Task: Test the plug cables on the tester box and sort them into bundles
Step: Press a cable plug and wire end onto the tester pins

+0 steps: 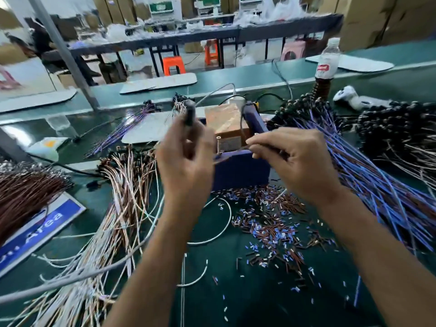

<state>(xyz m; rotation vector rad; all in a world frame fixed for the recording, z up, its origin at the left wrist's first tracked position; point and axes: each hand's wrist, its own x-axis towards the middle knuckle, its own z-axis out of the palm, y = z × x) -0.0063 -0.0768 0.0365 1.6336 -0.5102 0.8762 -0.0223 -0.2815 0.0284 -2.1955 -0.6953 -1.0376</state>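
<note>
My left hand (186, 159) is raised over the table and grips a dark plug (190, 115) that sticks up above its fingers. My right hand (295, 161) pinches the thin brown wire end of the cable (232, 153), stretched between both hands in front of the blue tester box (240, 171). A screw terminal (218, 143) stands on the box just below the wire. A pile of white and brown cables (122, 185) lies to the left, and a fan of blue cables (368, 175) lies to the right.
Cut insulation bits (271, 223) litter the green mat in front of the box. A brown cable bundle (26, 192) and a blue sign (37, 230) lie at far left. Black plug heaps (396, 131), a bottle (326, 62) and a white scanner (354, 99) sit at back right.
</note>
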